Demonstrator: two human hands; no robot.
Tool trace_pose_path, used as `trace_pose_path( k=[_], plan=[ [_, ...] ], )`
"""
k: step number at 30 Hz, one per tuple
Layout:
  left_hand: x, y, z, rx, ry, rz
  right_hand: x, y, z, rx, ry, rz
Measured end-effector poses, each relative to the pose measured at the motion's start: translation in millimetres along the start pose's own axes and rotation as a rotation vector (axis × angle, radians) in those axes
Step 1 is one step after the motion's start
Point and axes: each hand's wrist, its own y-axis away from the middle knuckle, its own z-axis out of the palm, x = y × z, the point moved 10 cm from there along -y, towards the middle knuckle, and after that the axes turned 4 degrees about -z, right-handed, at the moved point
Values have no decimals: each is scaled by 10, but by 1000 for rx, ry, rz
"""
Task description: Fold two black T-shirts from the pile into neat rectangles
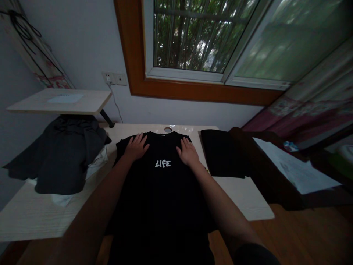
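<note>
Was in what looked like room in home. Pale desk point(248, 200) with raised shelf point(95, 99) stood before me against plain wall point(82, 44). Above, I had sliding window point(245, 42) in broad wooden frame point(138, 88), green foliage point(190, 36) outside. Long patterned curtain point(311, 99) hung at right; flowered cloth point(52, 81) at left. Household-type socket point(120, 79) on wall, plug point(108, 78) in it, pale cord point(117, 106) trailing down. Dark clothes point(68, 158) lay heaped partly beneath shelf. Brown wood-look floor point(292, 239) showed below me.

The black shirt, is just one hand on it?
No, the left hand and the right hand both rest on the black shirt.
</note>
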Motion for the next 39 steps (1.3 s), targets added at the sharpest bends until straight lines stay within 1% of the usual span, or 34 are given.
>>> trace_pose_path(
  k=[4,6,8,10,12,14,17,19,21,24,27,29,32,35,39],
  plan=[
    [-4,-20,-26,25,6,14,38,-19,-5,-28,6,29],
    [6,-14,-55,47,-1,-16,42,-21,-3,-36,6,38],
    [27,11,-124,99,-16,-69,39,-19,-3,-39,8,41],
    [100,61,-206,158,-29,-98,37,-13,-10,-34,11,45],
    [223,133,-260,189,-25,-99,32,-7,-27,-20,12,45],
    [363,222,-260,176,-1,-90,27,1,-45,-8,13,43],
    [533,369,-191,111,42,-90,23,24,-72,-2,25,53],
    [599,450,-142,75,61,-91,2,45,-112,16,39,64],
    [627,495,-110,55,71,-85,-72,66,-178,59,47,60],
    [631,492,-83,34,74,-56,-297,79,-240,100,22,8],
    [610,452,-65,19,67,-26,-554,62,-161,33,-48,-71],
    [594,429,-60,15,64,-5,-643,50,-103,-7,-78,-95],
    [549,402,-63,19,60,9,-622,38,-83,-9,-88,-94],
    [468,367,-67,30,50,1,-498,37,-75,-22,-88,-81],
    [292,292,-57,48,36,-47,-313,36,-39,-47,-78,-61]
  ],
)
